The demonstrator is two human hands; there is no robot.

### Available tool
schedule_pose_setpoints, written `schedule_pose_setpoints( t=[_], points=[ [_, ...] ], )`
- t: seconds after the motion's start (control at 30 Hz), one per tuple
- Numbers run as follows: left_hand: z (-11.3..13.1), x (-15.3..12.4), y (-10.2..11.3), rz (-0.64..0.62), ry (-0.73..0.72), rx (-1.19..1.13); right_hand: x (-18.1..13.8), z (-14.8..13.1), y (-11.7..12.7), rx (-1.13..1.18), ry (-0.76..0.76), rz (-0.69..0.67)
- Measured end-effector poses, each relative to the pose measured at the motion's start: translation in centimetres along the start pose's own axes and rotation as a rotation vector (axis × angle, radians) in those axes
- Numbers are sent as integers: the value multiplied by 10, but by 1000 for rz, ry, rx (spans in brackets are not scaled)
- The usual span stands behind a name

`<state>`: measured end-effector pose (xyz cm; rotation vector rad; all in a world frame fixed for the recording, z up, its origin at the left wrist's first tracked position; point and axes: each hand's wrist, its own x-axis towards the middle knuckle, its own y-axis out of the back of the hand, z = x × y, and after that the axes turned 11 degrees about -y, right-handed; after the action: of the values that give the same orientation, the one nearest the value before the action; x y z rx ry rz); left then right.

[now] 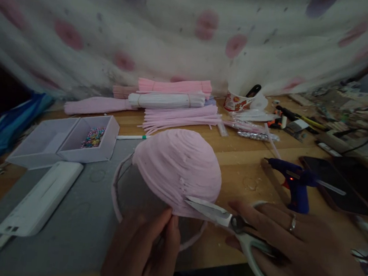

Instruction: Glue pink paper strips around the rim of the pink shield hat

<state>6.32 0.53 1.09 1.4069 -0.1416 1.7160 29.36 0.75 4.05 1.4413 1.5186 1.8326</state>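
Note:
A pink dome (178, 163), built from rows of fuzzy pipe cleaners, is at the centre, with a thin pink ring (115, 192) curving out below it. My left hand (144, 247) pinches the dome's lower front edge between thumb and fingers, apparently on a pipe cleaner there. In my right hand (290, 248) are scissors (209, 212) with pale handles, the fingers through the loops. Their blades point left, with the tips against the dome's surface just above my left fingertips. Whether anything lies between the blades is unclear.
Pipe cleaner bundles (180, 113) lie behind the dome. Left are a bead box (105, 147) and a white power bank (41, 198) on a grey mat (81, 223). A blue glue gun (297, 179) with its red light on stands right, near phones (336, 183). A paper cup (236, 102) stands behind.

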Motion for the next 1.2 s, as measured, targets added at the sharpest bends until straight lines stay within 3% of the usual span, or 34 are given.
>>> schedule_pose_setpoints(
  t=[0.37,0.6,0.73,1.2],
  points=[
    [6,1,0,-49,5,-8,-5,3,2,53,-24,-11],
    [0,0,4,-150,-115,18,-5,4,4,-5,2,-33],
    [7,0,0,-78,-41,19,-4,7,3,-72,40,-25],
    [9,0,-1,-51,-48,39,0,10,10,-230,128,11]
  ],
)
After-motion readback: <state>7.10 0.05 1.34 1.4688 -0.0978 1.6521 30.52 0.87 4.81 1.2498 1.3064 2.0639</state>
